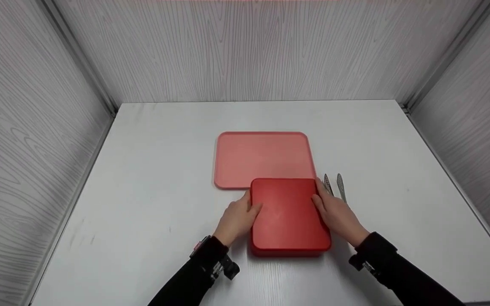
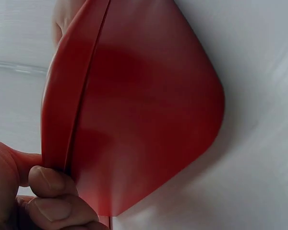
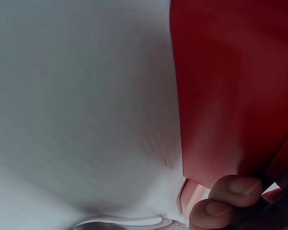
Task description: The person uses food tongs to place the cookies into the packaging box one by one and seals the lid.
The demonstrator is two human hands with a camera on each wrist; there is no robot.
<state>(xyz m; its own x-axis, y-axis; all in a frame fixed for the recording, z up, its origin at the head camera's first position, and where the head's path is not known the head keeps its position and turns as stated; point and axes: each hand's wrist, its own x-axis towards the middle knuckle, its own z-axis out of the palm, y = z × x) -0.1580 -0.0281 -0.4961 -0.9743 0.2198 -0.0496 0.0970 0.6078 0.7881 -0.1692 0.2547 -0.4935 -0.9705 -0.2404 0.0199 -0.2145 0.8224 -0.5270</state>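
A red rectangular box with a lid (image 1: 289,214) stands between my two hands in the head view. The left hand (image 1: 236,217) grips its left side, thumb over the top edge and fingers against the side wall. On the opposite side, the right hand (image 1: 340,214) holds the box in the same way. The left wrist view shows a seam running round the red box (image 2: 149,100) just below its top, with curled fingertips (image 2: 53,179) at that seam. Right-hand fingertips (image 3: 245,185) press near a corner in the right wrist view.
A flat pink tray (image 1: 262,155) lies behind the box, its near edge overlapped by it. Two patterned metal cutlery handles (image 1: 341,185) lie beside the right hand, partly hidden by it. Wood-grain panels (image 1: 245,51) enclose the white table (image 1: 155,170) at the back and sides.
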